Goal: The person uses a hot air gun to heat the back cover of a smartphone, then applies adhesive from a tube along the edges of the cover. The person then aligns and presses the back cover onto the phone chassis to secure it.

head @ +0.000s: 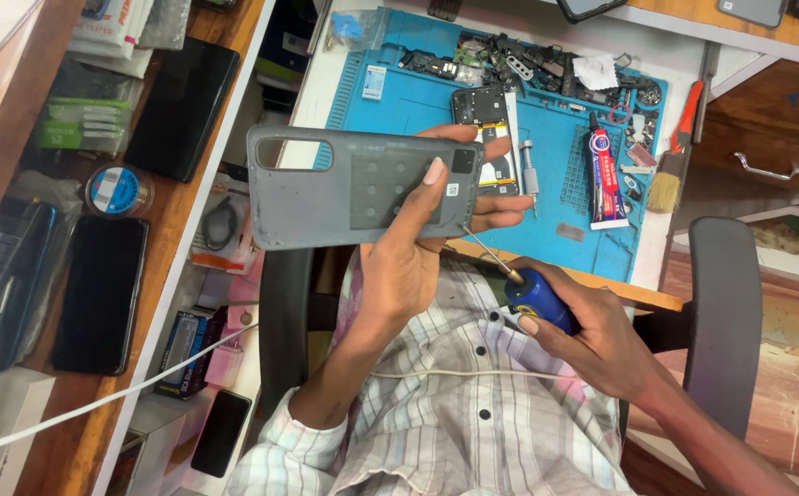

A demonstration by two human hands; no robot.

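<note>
Head view: our left hand (408,257) grips the grey phone cover (358,186), already off.
Right hand (592,335): closed round the screwdriver (532,298), tip at 11 o'clock.
Left: open phone (489,138) on the mat (436,96).

Your left hand (418,243) hides the screwdriver (519,285) tip behind the phone cover (344,184). The small parts (510,60) on your mat (418,96) are too tiny to tell.

Red-white glue tube (604,179) on blue mat (418,96)

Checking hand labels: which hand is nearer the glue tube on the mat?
Right. The right hand, gripping the screwdriver, sits below the glue tube; the left hand holds the phone cover farther over.
</note>
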